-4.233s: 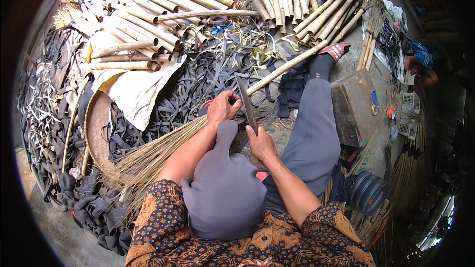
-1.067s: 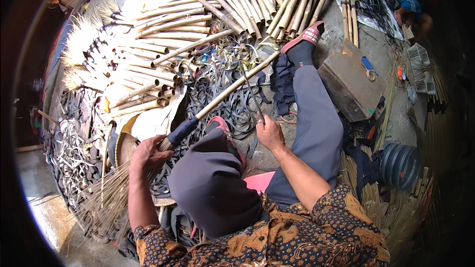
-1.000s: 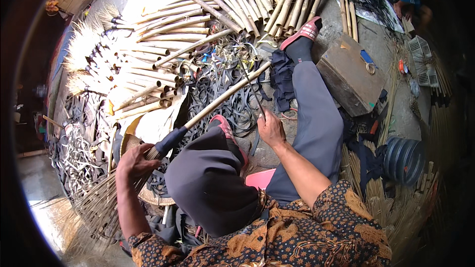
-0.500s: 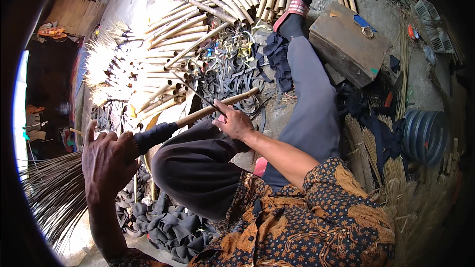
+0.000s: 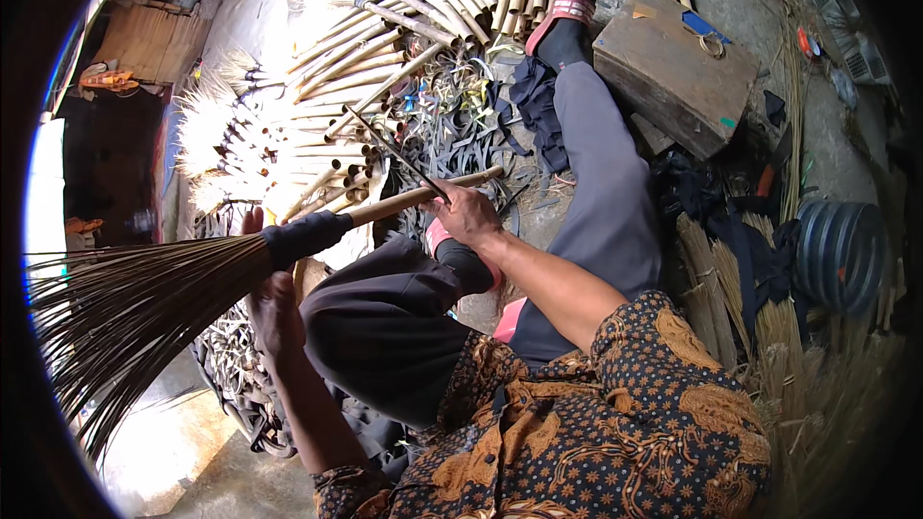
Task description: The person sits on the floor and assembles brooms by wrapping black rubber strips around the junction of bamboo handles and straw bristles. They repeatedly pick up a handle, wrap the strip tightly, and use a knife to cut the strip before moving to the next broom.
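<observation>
Closed in the right hand (image 5: 468, 216): the pale handle (image 5: 392, 204) of a stick broom (image 5: 183, 274) together with a long dark blade (image 5: 399, 156), pointing up and to the left. Broom held aslant just beyond the bent knee (image 5: 380, 303), bristles fanned out to the far left, dark binding (image 5: 308, 236) at the neck. Left hand (image 5: 277, 312) partly hidden behind the broom's neck, fingertips showing above and thumb below; impossible to tell whether gripping or merely near. In the way below the handle, the same bent knee, with a sandalled foot tucked past it; stretched leg (image 5: 606, 173) off to the right. Beyond, a spread of bamboo-handled brooms (image 5: 351, 67), dark strips (image 5: 450, 139) heaped beside them. Near the stretched foot, crumpled dark cloth (image 5: 536, 101) and a wooden box (image 5: 673, 67) topped by something blue (image 5: 707, 27) and a ring (image 5: 711, 45). Farther right, a ribbed bluish plastic container (image 5: 841, 255), loose stalks (image 5: 779, 336) and a pale plastic basket (image 5: 851, 34). White marks across the pink slide sandal (image 5: 569, 8), too small to make out; small green patch (image 5: 728, 122) on the box's corner.
</observation>
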A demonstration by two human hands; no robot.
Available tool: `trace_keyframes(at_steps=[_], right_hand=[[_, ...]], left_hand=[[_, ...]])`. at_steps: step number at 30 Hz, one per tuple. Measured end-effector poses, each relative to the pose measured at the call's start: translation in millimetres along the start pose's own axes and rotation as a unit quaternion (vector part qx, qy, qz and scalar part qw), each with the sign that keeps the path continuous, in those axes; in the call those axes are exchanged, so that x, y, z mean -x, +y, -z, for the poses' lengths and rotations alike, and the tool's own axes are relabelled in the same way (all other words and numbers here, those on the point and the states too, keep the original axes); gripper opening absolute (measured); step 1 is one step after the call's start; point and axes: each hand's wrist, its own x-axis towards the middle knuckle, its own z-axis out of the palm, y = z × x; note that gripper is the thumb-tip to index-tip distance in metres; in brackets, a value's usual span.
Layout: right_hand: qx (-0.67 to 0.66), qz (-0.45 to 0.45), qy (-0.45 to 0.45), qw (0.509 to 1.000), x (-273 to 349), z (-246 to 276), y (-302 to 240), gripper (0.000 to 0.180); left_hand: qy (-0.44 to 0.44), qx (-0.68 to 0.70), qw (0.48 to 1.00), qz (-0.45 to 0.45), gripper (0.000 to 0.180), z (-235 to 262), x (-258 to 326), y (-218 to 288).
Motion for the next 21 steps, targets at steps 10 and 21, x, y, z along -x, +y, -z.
trace_keyframes(at_steps=[10, 21], right_hand=[[-0.051, -0.119, -0.004, 0.992, -11, 45, 13, 0.041], [0.140, -0.099, -0.106, 0.979, 54, 13, 30, 0.028]], left_hand=[[0.276, 0.268, 0.921, -0.054, 0.051, 17, -18, 7], [0.420, 0.215, 0.881, -0.032, 0.043, 47, 28, -17]])
